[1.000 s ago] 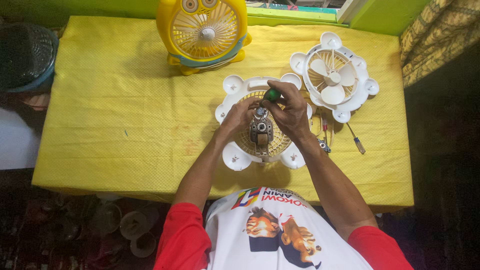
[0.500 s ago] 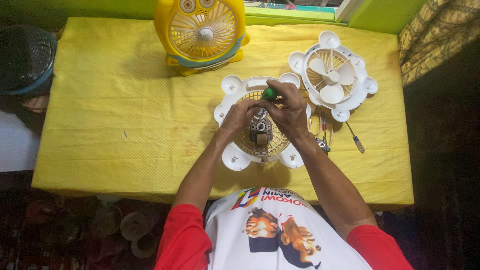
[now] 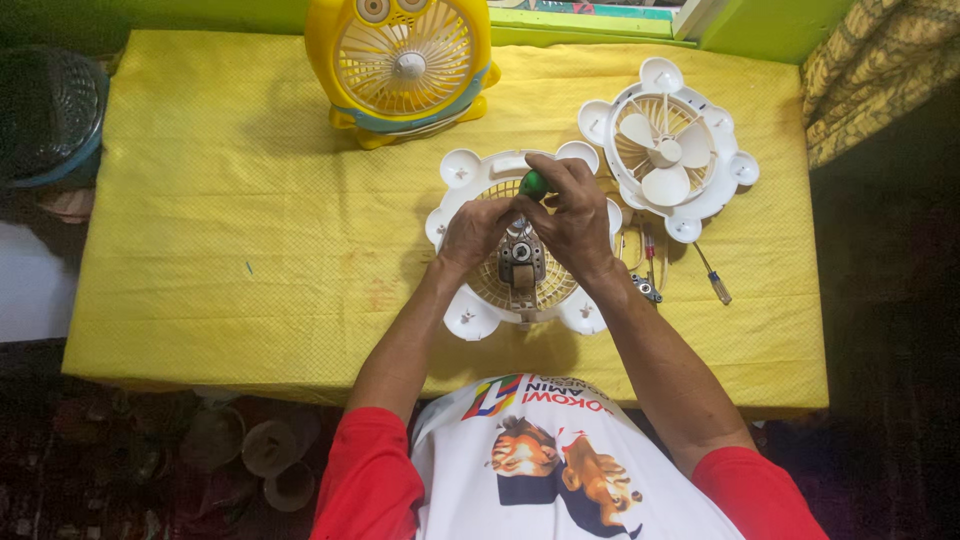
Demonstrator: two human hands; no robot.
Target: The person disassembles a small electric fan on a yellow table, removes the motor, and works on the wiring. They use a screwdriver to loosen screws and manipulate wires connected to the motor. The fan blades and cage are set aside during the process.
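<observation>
We've got a yellow cartoon-shaped plastic table fan [image 3: 403,68] standing at the back of the yellow tablecloth [image 3: 220,230], a white fan housing with blades [image 3: 668,150] lying to the right, a small screwdriver [image 3: 713,275] near it, and a dark mesh basket [image 3: 45,115] off left.

Right hand [image 3: 572,215] covers the green-handled screwdriver's [image 3: 533,183] shaft and tip; dark round fan [image 3: 45,115], upper left, is cut by the frame edge.
</observation>
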